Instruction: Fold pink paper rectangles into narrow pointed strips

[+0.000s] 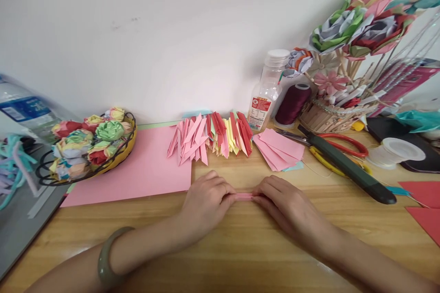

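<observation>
A narrow folded pink paper strip [244, 197] stretches between my two hands, just above or on the wooden table. My left hand [208, 201] pinches its left end between thumb and fingers. At the other end my right hand [283, 203] grips it the same way, and both ends are hidden by the fingers. Behind my hands lies a row of folded paper pieces [192, 139] in pink, red and yellow. Several flat pink paper slips [280, 149] are fanned out beyond my right hand. To the left, a large pink sheet [151, 165] rests on the table.
A basket of paper flowers [132, 139] stands on the pink sheet. Farther right are a clear bottle [263, 100], a maroon thread spool [293, 104], a dark green cutter [350, 167], red-handled scissors [354, 142], a white spool [395, 153] and red paper [424, 192]. A wall closes off the back.
</observation>
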A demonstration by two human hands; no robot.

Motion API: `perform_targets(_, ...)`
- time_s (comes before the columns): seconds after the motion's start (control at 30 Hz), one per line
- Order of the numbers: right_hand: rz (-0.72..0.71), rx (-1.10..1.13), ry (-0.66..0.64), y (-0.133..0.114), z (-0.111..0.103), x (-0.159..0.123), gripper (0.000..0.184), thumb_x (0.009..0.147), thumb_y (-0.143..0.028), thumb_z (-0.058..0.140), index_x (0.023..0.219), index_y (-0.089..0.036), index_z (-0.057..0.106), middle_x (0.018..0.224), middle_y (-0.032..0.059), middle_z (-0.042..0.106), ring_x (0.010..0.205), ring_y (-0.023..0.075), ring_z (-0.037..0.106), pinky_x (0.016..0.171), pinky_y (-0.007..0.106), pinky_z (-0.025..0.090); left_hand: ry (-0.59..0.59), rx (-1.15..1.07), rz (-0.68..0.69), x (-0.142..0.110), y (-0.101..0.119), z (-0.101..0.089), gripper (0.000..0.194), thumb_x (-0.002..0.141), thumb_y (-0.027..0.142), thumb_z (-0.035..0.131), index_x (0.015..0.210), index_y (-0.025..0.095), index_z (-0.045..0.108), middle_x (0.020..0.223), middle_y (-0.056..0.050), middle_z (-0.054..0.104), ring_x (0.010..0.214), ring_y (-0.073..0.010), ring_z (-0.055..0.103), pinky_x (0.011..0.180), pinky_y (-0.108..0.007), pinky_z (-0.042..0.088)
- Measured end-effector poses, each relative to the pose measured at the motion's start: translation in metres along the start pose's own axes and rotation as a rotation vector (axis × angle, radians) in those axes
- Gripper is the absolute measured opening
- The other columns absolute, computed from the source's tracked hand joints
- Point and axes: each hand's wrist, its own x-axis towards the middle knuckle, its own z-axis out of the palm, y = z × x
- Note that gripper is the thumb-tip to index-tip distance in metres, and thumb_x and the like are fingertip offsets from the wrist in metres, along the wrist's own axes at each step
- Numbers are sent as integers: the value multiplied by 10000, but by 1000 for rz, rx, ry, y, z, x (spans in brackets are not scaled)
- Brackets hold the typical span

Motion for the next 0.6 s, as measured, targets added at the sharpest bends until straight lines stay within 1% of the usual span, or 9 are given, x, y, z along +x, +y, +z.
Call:
perform_targets(0.07, 32, 9, -10, 0, 2, 1, 200, 935, -200, 376, 853, -171, 556, 791, 51, 552, 735, 173, 524, 651, 312, 445, -43, -16, -136, 3, -1, -1, 43, 788, 155, 638, 748, 169, 638, 702, 14, 602, 700, -152, 538, 627, -270, 422)
perform_targets(0.13, 60, 21, -24, 1, 3, 2, 188, 931, -196, 377, 853, -172, 547, 819, 55, 541, 731, 170, 521, 651, 312, 448, -81, -19, -213, 5, -1, -2, 44, 775, 172, 657, 758, 175, 616, 703, 21, 580, 712, -152, 538, 622, -262, 413)
perform_targets(0.17, 71, 27, -31, 1, 4, 3, 182, 929, -193, 380, 854, -173, 545, 836, 57, 536, 729, 168, 520, 653, 311, 451, -97, -14, -213, 6, -2, -3, 58, 780, 187, 657, 757, 176, 605, 716, 21, 577, 735, -157, 536, 634, -264, 411)
perform_targets(0.23, 85, 24, -35, 1, 4, 4, 167, 923, -188, 391, 856, -175, 544, 865, 63, 530, 746, 170, 521, 667, 316, 456, -122, 6, -168, 7, -3, -3, 82, 804, 209, 642, 755, 174, 586, 771, 14, 582, 807, -170, 524, 679, -278, 406)
perform_targets(0.3, 85, -2, -23, 1, 4, 4, 144, 914, -189, 415, 846, -175, 541, 866, 66, 533, 776, 187, 520, 683, 335, 456, -121, 20, -126, 6, -4, -2, 76, 819, 208, 629, 781, 171, 574, 839, 6, 580, 856, -178, 508, 716, -291, 401)
perform_targets(0.43, 81, -51, -28, 2, 3, 2, 96, 888, -188, 472, 821, -172, 538, 852, 68, 544, 811, 220, 506, 695, 378, 454, -117, -11, -54, 3, -5, 1, 47, 835, 170, 608, 811, 172, 567, 858, 6, 567, 860, -174, 486, 733, -292, 393)
perform_targets(0.5, 83, -64, -42, 2, 4, 1, 88, 880, -181, 486, 808, -172, 536, 855, 69, 543, 818, 224, 499, 700, 389, 453, -124, -23, -28, 1, -4, 1, 71, 831, 212, 623, 812, 167, 570, 865, -2, 563, 855, -180, 475, 733, -301, 391)
perform_targets(0.6, 54, -68, -25, 2, 5, -1, 92, 882, -177, 485, 800, -169, 526, 854, 68, 537, 818, 219, 493, 704, 386, 449, -142, -21, -22, 1, -3, 0, 173, 786, 295, 677, 802, 160, 570, 867, -13, 556, 853, -194, 466, 728, -316, 390)
